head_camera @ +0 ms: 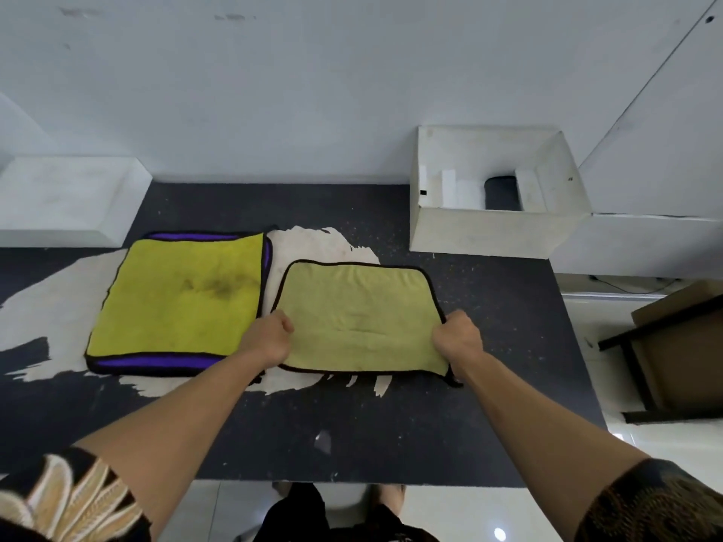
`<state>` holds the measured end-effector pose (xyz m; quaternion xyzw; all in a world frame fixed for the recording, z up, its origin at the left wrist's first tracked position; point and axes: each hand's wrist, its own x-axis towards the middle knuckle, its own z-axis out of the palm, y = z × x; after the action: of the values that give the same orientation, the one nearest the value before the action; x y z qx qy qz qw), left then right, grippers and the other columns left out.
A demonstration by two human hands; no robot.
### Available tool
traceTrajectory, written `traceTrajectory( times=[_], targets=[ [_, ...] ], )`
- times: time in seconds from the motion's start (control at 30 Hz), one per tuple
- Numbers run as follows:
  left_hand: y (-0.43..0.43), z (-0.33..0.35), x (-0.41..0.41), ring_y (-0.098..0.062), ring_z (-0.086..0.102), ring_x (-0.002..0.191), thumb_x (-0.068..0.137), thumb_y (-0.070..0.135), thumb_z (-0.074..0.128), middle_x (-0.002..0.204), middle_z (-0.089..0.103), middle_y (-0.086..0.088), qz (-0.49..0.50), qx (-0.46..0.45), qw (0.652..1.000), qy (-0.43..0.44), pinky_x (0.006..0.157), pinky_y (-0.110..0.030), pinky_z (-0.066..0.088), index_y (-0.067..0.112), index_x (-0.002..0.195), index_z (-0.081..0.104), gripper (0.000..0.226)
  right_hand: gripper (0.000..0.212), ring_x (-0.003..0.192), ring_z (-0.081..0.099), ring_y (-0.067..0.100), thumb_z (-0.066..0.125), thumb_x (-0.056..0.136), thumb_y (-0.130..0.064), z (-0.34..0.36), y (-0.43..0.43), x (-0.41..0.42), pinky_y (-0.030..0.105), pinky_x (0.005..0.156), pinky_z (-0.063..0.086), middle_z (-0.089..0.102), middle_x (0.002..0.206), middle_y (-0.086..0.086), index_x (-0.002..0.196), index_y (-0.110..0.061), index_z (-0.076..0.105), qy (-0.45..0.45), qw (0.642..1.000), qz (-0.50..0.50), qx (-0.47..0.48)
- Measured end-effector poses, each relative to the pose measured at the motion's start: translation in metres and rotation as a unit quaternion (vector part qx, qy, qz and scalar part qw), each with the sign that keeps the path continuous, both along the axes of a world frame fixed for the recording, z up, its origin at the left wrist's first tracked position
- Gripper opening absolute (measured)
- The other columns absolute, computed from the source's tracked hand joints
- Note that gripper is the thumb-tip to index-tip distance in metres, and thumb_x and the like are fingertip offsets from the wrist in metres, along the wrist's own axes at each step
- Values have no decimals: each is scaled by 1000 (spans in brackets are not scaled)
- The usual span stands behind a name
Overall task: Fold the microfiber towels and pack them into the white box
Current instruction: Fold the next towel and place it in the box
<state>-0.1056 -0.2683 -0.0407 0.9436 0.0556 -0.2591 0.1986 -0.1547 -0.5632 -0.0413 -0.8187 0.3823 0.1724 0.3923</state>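
A pale green microfiber towel [358,316] with a dark hem lies flat at the middle of the dark table. My left hand [268,336] grips its left edge and my right hand [457,338] grips its right edge, both fists closed on the cloth. To the left lies a stack of yellow towels [180,299] with purple and black edging. The white box [497,228] stands open at the table's back right; a dark rolled item [502,191] sits inside it.
The dark table [352,432] has a worn pale patch under the towels. A white block [66,201] sits at the back left against the wall. A cardboard box [680,346] on a black frame stands to the right, off the table.
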Motion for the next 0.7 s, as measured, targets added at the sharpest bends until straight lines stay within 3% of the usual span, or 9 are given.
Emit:
traceTrajectory(
  times=[0.1,0.23,0.3,0.4,0.47,0.53,0.63,0.7],
  targets=[
    [8,-6,-13,-21,57,84,94,13,50,104,56,-4,3,25,998,57,61,-29,42,15,132,44,39,45,106,57,33,57,88,-26,-2,3,-12,36,77,46,58,118,13,126,-8,40,54,998,32,-17],
    [8,-8,-25,-24,60,104,87,22,70,123,58,-9,25,18,997,69,77,-28,47,13,137,39,59,43,87,55,29,56,89,-24,-4,8,-25,37,69,44,56,100,9,120,-13,29,61,987,96,-111],
    [5,-8,-28,-23,60,102,87,18,67,121,58,-9,23,43,997,62,77,-29,48,11,141,34,64,42,89,53,30,53,89,-20,-3,13,-32,38,68,42,52,112,13,122,-14,28,68,981,111,-146],
    [0,-8,-32,-21,60,90,85,21,61,113,59,-7,58,94,992,67,65,-32,48,9,153,8,87,41,99,56,34,49,91,-16,-4,16,-39,39,68,41,48,121,15,125,-13,28,70,975,118,-174],
    [-5,-9,-37,-25,61,98,85,20,60,120,58,-9,75,114,988,67,70,-34,49,9,154,-1,93,42,102,57,35,50,90,-12,-6,18,-42,38,67,43,49,121,17,125,-12,27,66,977,112,-170],
    [-8,-12,-41,-30,59,108,86,8,56,126,56,-14,94,100,989,48,76,-35,47,6,154,1,87,42,104,57,36,51,91,-8,-8,18,-43,37,68,43,49,121,18,125,-11,27,70,977,115,-167],
    [-7,-17,-46,-25,57,95,88,0,52,117,58,-14,97,73,992,27,70,-32,43,5,153,6,80,33,103,58,36,48,93,-4,-10,15,-44,37,69,44,52,118,19,121,-9,31,57,976,118,-172],
    [-3,-17,-49,-24,56,92,89,3,53,111,58,-11,87,75,993,30,70,-32,46,5,149,20,69,27,99,58,33,45,92,-5,-12,12,-47,37,71,47,57,113,17,117,-10,34,41,974,130,-182]
  ],
)
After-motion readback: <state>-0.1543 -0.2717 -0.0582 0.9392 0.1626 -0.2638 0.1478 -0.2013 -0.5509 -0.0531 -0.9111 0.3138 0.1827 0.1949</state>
